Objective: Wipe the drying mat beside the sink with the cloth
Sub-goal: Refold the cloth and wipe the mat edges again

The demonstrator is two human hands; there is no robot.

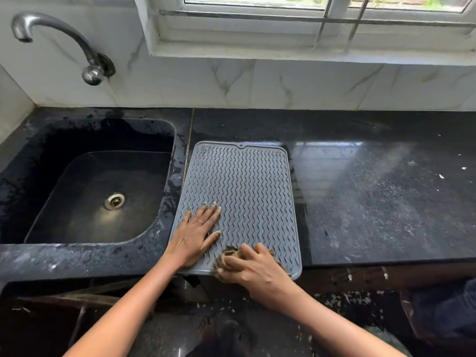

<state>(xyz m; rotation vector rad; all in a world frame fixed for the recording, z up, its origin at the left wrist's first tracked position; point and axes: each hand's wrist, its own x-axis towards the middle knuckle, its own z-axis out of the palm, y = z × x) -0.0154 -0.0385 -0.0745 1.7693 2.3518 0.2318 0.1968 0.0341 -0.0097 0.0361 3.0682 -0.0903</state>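
One black speckled desk (373,191) runs below a tiled wall and a white-framed window (309,24). Its surface shows pale dusty smears and a bright reflection right of centre. One black sink (85,191) is set into the left part of the desk, with one round metal drain (115,200) in its floor. One curved metal tap (64,45) projects from the wall above the sink.

One drying mat (247,186) lies flat on the desk, just beside the right rim of the sink. The mat is grey, rectangular with rounded corners, and has a raised border with a small notch at the middle of the far edge. Rows of short wavy ridges cover its surface. Its near edge slightly overhangs the front edge of the desk.

Two hands are on the mat. The left hand (197,234) rests palm down on the near-left area, its fingers straight and spread, with one ring on one finger. The right hand (253,270) presses on the near edge, its fingers curled round one cloth (230,255), which is brownish, bunched up and mostly covered by the hand.
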